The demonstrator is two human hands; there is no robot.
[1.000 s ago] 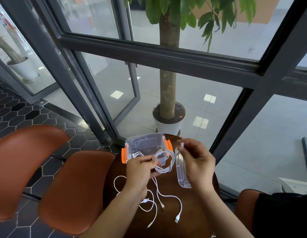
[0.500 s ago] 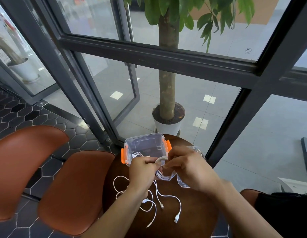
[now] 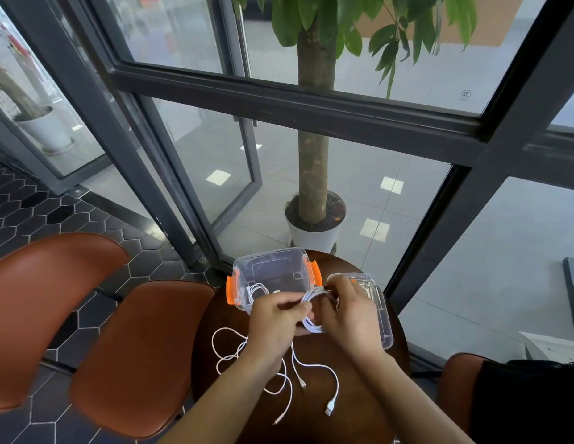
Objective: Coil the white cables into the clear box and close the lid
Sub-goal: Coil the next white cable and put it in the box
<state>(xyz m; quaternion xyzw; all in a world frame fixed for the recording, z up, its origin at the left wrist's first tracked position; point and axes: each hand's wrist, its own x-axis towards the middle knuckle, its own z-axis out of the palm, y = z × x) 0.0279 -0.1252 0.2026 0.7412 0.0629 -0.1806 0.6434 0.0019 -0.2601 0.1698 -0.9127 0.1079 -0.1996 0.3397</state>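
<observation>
A clear box (image 3: 273,270) with orange side latches stands open at the far edge of the small round table (image 3: 359,408). One coiled white cable (image 3: 256,290) lies inside it. Its clear lid (image 3: 380,310) rests to the right, partly hidden by my right hand. My left hand (image 3: 276,322) and my right hand (image 3: 346,315) together grip a coiled white cable (image 3: 313,325) just in front of the box. Loose white cables (image 3: 317,368) trail across the table below my hands, their plugs near the front.
Two brown chairs (image 3: 141,350) stand left of the table, and another brown seat edge (image 3: 455,379) shows at right. A glass wall with dark frames (image 3: 311,107) runs behind the table. A potted tree (image 3: 316,225) stands beyond the glass.
My right hand came down from beside the lid onto the coil in my left hand. Both hands now close around the coil, which looks tighter.
</observation>
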